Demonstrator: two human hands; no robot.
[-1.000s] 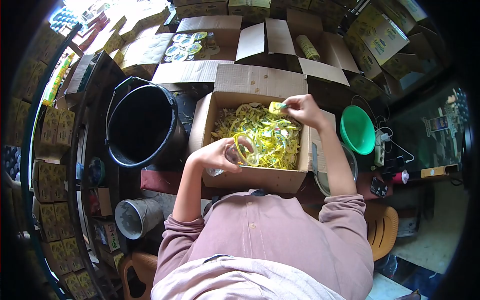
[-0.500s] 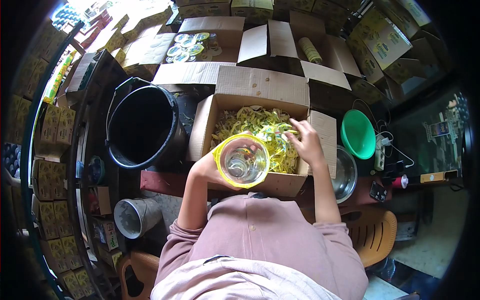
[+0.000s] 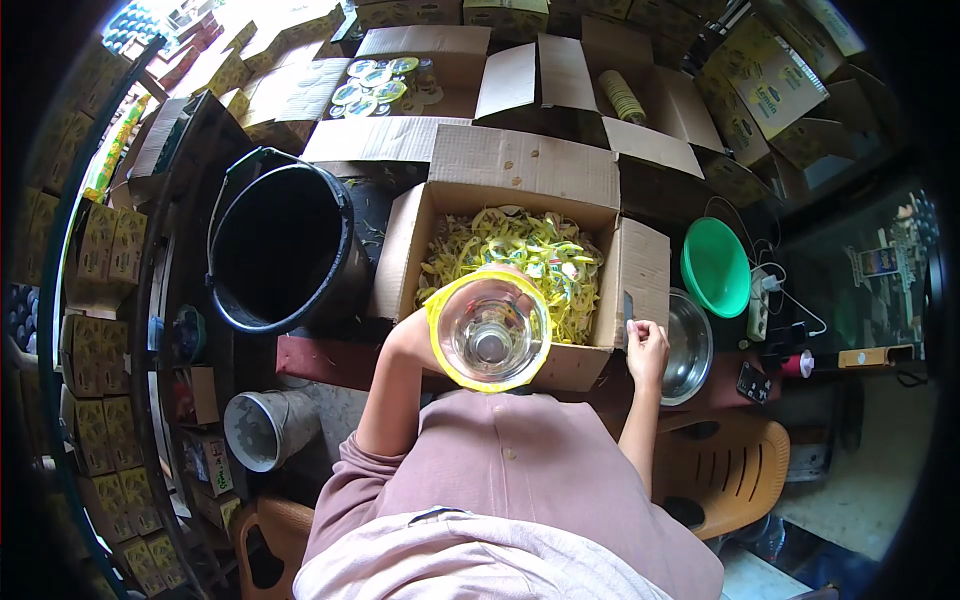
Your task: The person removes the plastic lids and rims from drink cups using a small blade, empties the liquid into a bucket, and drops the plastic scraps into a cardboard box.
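Observation:
My left hand (image 3: pixel 408 338) is wrapped round a clear plastic cup (image 3: pixel 490 345) with yellow film around its rim. The cup's mouth faces up toward me and hides most of the fingers. Whether more cups are stacked under it, I cannot tell. Behind it stands an open cardboard box (image 3: pixel 612 265) filled with yellow-green film scraps (image 3: pixel 540 245). At the box's right front corner, my right hand (image 3: pixel 648 352) pinches a thin, dark, blade-like strip (image 3: pixel 628 306) that points away from me.
A black bucket (image 3: pixel 350 250) stands left of the box, with a grey bucket (image 3: pixel 305 425) lower down. To the right are a metal bowl (image 3: pixel 700 345) and a green basin (image 3: pixel 716 268). Behind, open cartons hold round lids (image 3: pixel 375 85) and a yellow-rimmed stack (image 3: pixel 622 97).
My right hand has left the scraps, moved right and toward me, and now pinches the dark strip. The cup in my left hand has come slightly closer, tilting more toward me.

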